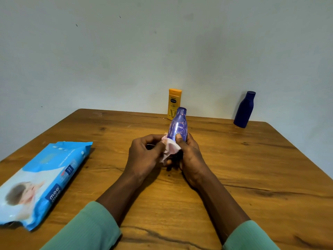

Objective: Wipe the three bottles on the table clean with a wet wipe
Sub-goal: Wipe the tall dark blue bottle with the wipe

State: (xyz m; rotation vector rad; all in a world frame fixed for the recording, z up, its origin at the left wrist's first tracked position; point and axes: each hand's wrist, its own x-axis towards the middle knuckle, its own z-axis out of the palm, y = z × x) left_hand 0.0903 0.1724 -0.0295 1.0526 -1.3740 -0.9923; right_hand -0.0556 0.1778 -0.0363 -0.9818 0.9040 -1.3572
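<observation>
The bottle [177, 126], base hidden by the wipe [170, 147], points cap up and away; right hand [191, 156] fingers wrap it, left hand [144, 154] fingers pinch the wipe.

The left hand [144, 154] and right hand [191, 157] meet — fingers [150, 138] curled.

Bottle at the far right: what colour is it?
The bottle is dark blue, cap included, seen in the head view.

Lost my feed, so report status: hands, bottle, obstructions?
Right hand grips Nivea bottle. Left hand holds wet wipe against it. Yellow bottle, dark blue bottle stand behind.
</observation>
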